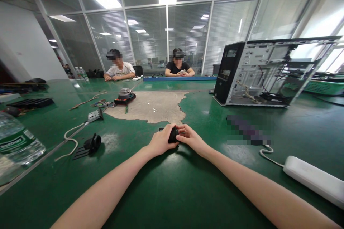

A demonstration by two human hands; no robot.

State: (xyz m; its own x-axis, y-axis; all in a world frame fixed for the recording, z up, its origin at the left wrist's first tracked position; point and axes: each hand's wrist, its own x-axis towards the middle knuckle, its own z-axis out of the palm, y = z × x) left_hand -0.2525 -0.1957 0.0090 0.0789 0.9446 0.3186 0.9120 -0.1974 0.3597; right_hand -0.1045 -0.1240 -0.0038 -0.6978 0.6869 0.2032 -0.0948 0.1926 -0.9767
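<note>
A small black plastic part (173,135) is held between my two hands at the middle of the green table; its exact kind is hard to make out. My left hand (163,139) is closed round its left side, with the thumb and fingers hiding much of it. From the other side my right hand (191,139) pinches the part with thumb and fingertips. To the left, a black plastic piece with a round end and long prongs (90,146) lies on the table. Near it are a metal bracket (94,115) and a pale cable (70,136).
An open computer case (231,75) stands at right, near a white power strip (309,175) and a blurred dark object (248,130). At left is a large water bottle (18,143). A heatsink fan (125,96) sits farther back. Two people sit across the table (174,193).
</note>
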